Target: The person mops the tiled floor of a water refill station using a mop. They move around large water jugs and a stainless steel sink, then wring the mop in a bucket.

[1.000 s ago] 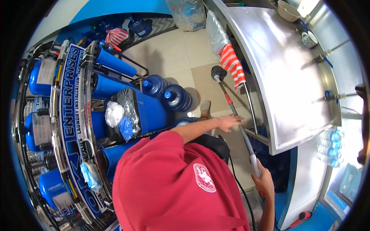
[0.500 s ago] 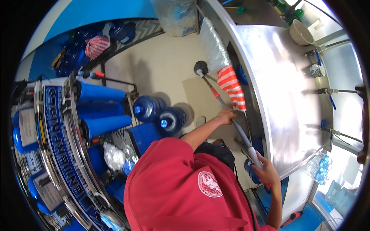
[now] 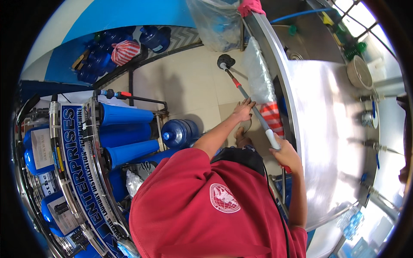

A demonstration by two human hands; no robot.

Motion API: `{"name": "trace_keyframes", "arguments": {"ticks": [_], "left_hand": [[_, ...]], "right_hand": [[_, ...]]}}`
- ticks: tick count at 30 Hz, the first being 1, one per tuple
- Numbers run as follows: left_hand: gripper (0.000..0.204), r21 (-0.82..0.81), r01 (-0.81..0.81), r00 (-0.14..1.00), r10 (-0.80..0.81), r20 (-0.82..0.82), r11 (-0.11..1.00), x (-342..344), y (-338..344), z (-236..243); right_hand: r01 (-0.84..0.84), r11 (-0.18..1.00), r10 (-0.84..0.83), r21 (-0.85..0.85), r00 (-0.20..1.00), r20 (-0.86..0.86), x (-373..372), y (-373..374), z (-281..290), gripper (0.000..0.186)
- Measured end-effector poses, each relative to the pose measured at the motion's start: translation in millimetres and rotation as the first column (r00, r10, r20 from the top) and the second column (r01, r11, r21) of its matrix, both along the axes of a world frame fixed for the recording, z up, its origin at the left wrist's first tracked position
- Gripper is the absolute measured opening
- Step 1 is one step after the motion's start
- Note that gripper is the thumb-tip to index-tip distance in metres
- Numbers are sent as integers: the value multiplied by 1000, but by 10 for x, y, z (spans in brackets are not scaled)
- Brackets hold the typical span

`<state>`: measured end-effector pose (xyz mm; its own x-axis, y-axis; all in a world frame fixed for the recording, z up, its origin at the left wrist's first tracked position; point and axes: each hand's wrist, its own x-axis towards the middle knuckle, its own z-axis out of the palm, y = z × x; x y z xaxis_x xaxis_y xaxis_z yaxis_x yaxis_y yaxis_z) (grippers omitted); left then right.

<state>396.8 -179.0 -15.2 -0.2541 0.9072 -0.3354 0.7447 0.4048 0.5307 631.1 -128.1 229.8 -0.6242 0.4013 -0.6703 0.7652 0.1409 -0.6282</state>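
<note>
My right hand point(image 3: 285, 155) is closed round the pale handle of a long pole tool point(image 3: 243, 91), which has red parts and a dark round head point(image 3: 226, 61) resting on the tiles. My left hand point(image 3: 243, 111) is farther along the shaft, fingers spread and fingertips at the pole. Beside the shaft, clear plastic point(image 3: 259, 69) and red-and-white striped cloth point(image 3: 271, 116) hang along the side of the steel counter point(image 3: 327, 112). My foot in a pale shoe point(image 3: 244, 124) shows below my left hand.
Blue water jugs point(image 3: 178, 132) stand left on the floor, more point(image 3: 152, 38) at the back. A rack of blue filter cylinders point(image 3: 124, 112) fills the left side. A clear bag point(image 3: 213, 23) is at the back, a pink cloth point(image 3: 251, 6) on the counter's far end, a bowl point(image 3: 359, 73) at right.
The pole and my hands have moved forward, away from me. My left hand reached the shaft, held it half a second ago, and now has its fingers more spread.
</note>
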Motion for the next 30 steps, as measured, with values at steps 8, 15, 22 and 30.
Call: {"name": "trace_keyframes", "arguments": {"ticks": [8, 15, 22, 30], "left_hand": [[42, 335, 70, 996, -47, -75, 940, -688, 399, 475], [28, 468, 54, 981, -134, 140, 882, -712, 873, 832], [21, 317, 318, 833, -423, 357, 893, -1357, 832, 574], [17, 174, 539, 678, -547, 491, 824, -2034, 641, 55]], "right_hand": [[-371, 914, 362, 165, 929, 79, -1034, 763, 297, 63], [-497, 866, 498, -58, 844, 198, -1302, 1715, 1082, 72], [-377, 885, 466, -274, 741, 483, -1978, 2061, 1270, 68], [-182, 946, 297, -268, 818, 492, -2417, 1933, 1066, 61]]}}
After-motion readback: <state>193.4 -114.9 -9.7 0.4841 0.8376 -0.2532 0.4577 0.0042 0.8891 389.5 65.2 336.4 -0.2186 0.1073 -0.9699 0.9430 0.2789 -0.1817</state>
